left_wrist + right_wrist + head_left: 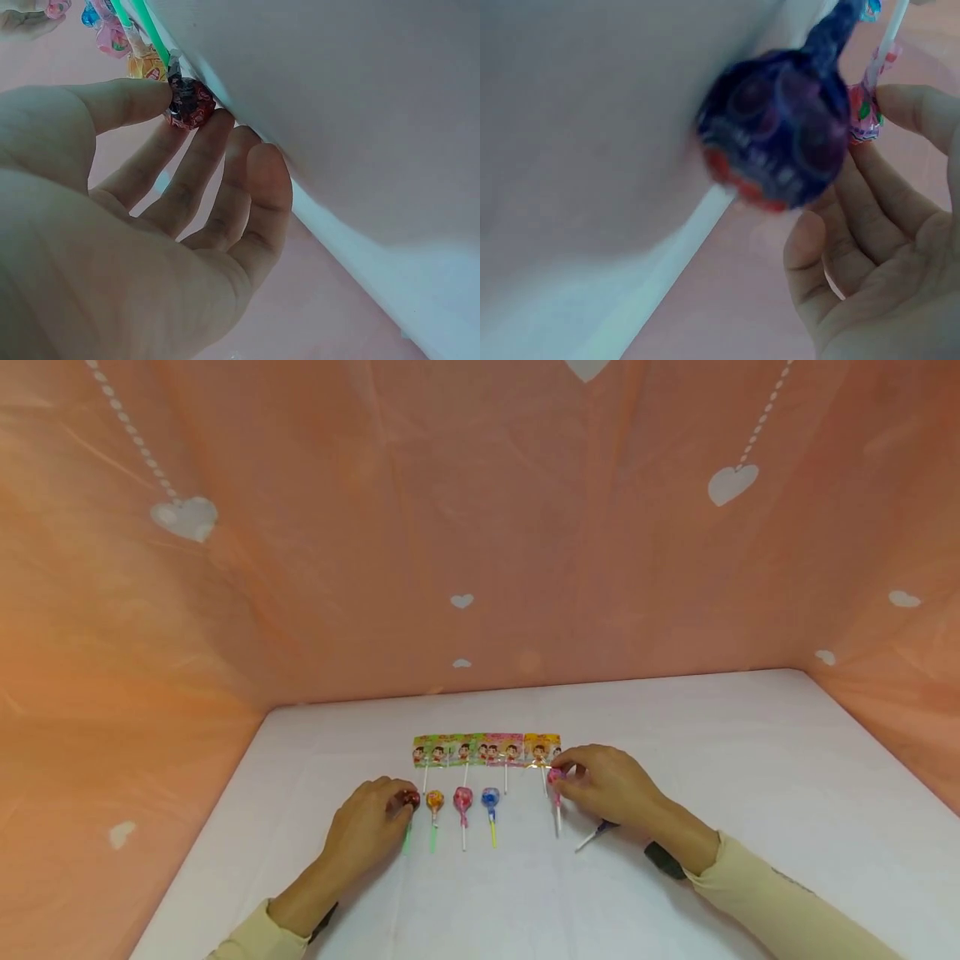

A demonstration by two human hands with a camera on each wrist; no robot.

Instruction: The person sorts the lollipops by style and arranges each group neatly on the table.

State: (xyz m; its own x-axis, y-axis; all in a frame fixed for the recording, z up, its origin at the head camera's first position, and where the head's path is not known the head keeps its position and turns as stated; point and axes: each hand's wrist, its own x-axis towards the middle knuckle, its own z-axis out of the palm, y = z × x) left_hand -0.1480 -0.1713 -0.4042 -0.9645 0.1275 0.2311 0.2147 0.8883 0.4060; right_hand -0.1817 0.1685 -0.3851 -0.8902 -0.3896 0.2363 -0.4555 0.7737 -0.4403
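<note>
My left hand [363, 822] pinches the head of a dark red lollipop [193, 103] with a green stick, at the left end of a row. Beside it lie an orange lollipop [435, 799], a red-pink lollipop [462, 798] and a blue lollipop [491, 797], sticks toward me. Farther right, my right hand [611, 785] holds a pink lollipop [555, 776] by its head between thumb and fingers, its white stick pointing toward me. A purple lollipop [776, 131] lies close under the right wrist; in the head view that arm hides most of its head.
Behind the row lies a strip of flat green, pink and yellow sachets [504, 749] with white sticks. All rest on a white-covered table [337, 727]. An orange-pink cloth with white hearts [733, 485] rises at the back and both sides.
</note>
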